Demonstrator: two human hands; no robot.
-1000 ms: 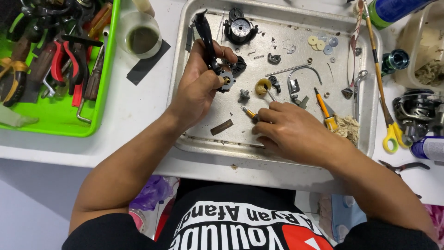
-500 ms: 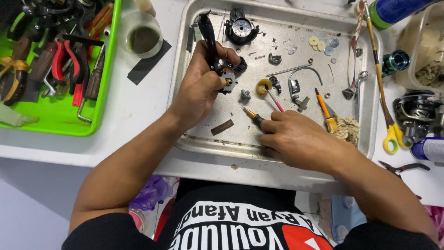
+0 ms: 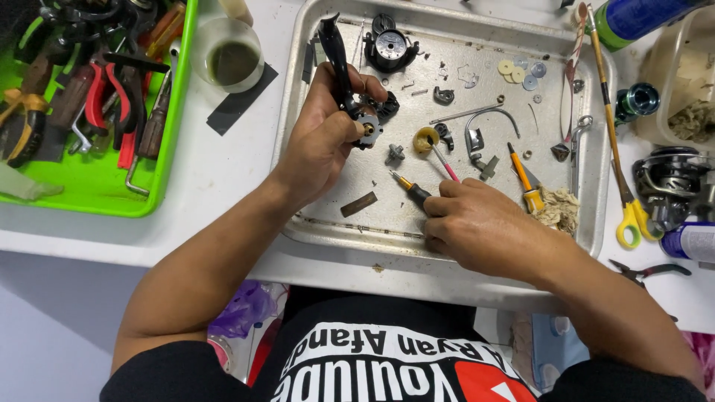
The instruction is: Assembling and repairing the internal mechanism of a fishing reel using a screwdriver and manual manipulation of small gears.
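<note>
Black fishing-reel body [image 3: 350, 89] in my left hand [image 3: 320, 141]: glossy plastic stem, dull metal gear plate. Small screwdriver with black grip [image 3: 413, 192] in my right hand [image 3: 484, 227]: matt rubbery handle, bright steel tip. Shallow rectangular metal tray [image 3: 596, 223]: brushed, scratched, greasy sheen. Bright green plastic tray [image 3: 89, 197]: smooth, glossy. Tan fibrous wad [image 3: 558, 208]: rough, frayed.

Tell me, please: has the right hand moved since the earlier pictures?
Yes. The right hand has slid toward the near rim of the metal tray, drawing the small screwdriver back from the yellow ring.
</note>
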